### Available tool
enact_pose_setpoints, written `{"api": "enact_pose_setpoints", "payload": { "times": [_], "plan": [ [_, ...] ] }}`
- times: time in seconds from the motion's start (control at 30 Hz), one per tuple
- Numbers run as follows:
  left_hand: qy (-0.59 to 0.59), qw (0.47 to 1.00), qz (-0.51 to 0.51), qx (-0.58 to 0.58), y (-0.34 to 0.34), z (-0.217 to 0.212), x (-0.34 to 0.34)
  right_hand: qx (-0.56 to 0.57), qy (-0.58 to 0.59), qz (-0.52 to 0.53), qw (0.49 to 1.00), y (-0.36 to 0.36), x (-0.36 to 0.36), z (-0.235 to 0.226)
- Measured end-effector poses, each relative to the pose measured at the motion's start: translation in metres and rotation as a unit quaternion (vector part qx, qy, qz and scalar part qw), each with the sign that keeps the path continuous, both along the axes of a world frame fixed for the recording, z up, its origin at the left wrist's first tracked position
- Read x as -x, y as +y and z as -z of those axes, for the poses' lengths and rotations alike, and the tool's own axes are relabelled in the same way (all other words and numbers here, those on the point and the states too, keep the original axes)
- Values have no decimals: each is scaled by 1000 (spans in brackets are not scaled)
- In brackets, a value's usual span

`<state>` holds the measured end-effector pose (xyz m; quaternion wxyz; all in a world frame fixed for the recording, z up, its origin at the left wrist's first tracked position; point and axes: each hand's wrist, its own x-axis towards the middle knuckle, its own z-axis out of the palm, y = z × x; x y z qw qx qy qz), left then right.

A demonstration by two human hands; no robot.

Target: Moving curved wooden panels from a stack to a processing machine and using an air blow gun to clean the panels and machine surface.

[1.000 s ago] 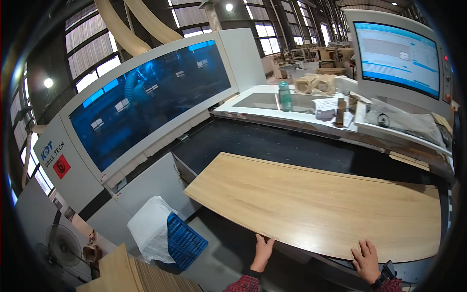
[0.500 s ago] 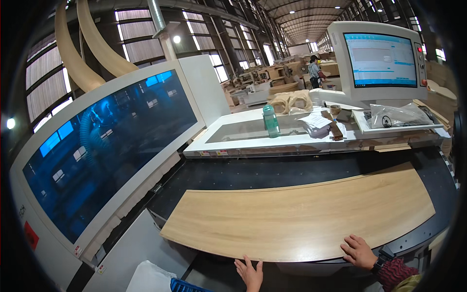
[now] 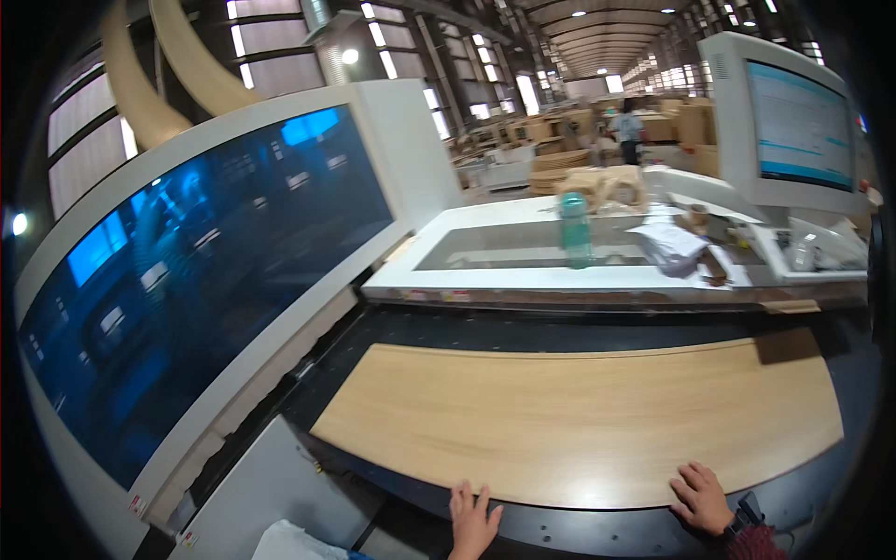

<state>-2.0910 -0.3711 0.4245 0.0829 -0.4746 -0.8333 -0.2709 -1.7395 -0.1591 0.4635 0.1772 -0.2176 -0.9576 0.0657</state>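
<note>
Has a long, flat, smooth wood-grain board (image 3: 579,420) lying just ahead of left hand (image 3: 474,525) and right hand (image 3: 702,499); touches its near edge with both, spread-fingered left, loosely fanned right.

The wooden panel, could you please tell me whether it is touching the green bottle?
Apart: the head view shows the black bed and white ledge between wooden panel and green bottle.

We see a teal bottle (image 3: 577,233) upright on the white tabletop (image 3: 485,278), w/ papers (image 3: 670,246) just to its R. Monitor (image 3: 805,126) lit, far R. On our L there's a big dark-blue window (image 3: 233,215), w/ 2 tan hoses (image 3: 126,79) above it. Person (image 3: 628,131) in bkgd; lamp (image 3: 350,56) lit up top.
</note>
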Motion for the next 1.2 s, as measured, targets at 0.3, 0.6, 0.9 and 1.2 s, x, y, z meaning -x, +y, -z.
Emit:
{"api": "enact_pose_setpoints", "payload": {
  "times": [0.3,0.6,0.9,1.2],
  "plan": [
    [-82,989,117,22,59,8,120,46,17,83,995,22,73,11],
    [-9,977,156,146,86,-2,198,17,-8,128,992,47,140,13],
    [11,975,176,133,92,6,263,53,9,153,987,43,203,5],
    [51,981,107,150,96,7,299,83,6,146,986,36,271,-9]
  ]
}}
